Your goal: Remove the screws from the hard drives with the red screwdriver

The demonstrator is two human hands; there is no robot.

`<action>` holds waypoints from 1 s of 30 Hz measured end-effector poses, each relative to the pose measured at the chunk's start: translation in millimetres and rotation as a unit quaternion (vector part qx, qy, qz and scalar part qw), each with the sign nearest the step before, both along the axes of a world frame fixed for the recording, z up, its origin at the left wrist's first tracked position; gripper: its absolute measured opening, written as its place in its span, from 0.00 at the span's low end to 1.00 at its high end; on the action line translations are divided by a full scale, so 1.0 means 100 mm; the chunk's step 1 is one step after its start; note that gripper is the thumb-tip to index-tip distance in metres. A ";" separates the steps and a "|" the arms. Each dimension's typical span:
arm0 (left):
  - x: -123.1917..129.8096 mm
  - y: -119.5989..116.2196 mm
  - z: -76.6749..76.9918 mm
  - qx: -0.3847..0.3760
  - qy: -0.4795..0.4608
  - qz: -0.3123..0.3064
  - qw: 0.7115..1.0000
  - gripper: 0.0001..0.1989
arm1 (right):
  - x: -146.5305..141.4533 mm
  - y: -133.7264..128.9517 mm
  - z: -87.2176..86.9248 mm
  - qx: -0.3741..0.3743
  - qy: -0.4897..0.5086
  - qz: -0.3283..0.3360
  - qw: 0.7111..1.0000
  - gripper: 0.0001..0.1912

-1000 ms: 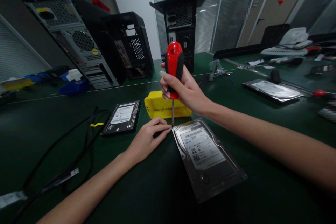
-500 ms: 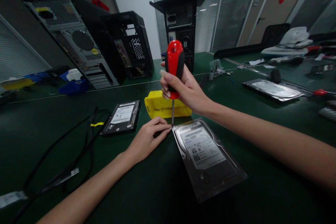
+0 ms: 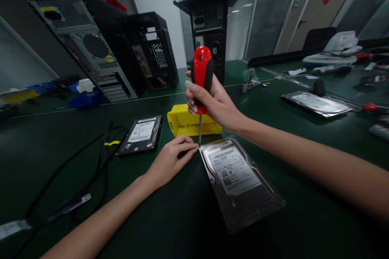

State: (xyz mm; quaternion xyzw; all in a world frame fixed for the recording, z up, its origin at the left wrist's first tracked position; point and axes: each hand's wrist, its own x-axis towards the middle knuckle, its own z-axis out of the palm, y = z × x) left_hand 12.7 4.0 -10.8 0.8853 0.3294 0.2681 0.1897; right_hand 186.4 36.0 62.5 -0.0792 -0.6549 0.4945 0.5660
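Note:
My right hand is closed around the red and black handle of a screwdriver, held upright. Its metal shaft points down to the far left corner of a hard drive. That drive lies label up on the green table, turned at a slant. Beside the same corner, my left hand rests on the table with thumb and fingertips pinched at the screwdriver's tip. Whatever sits between those fingertips is too small to make out. Just behind stands a yellow plastic bin, partly hidden by my right hand.
Left of the bin lies another hard drive, near black cables. A third drive is at the right, close to more tools. Computer cases stand along the back, with a blue bin at the left.

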 end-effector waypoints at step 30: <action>0.01 0.04 -0.02 0.021 -0.041 -0.011 0.999 0.09 | -0.02 0.02 -0.03 0.007 0.000 -0.029 1.000 0.17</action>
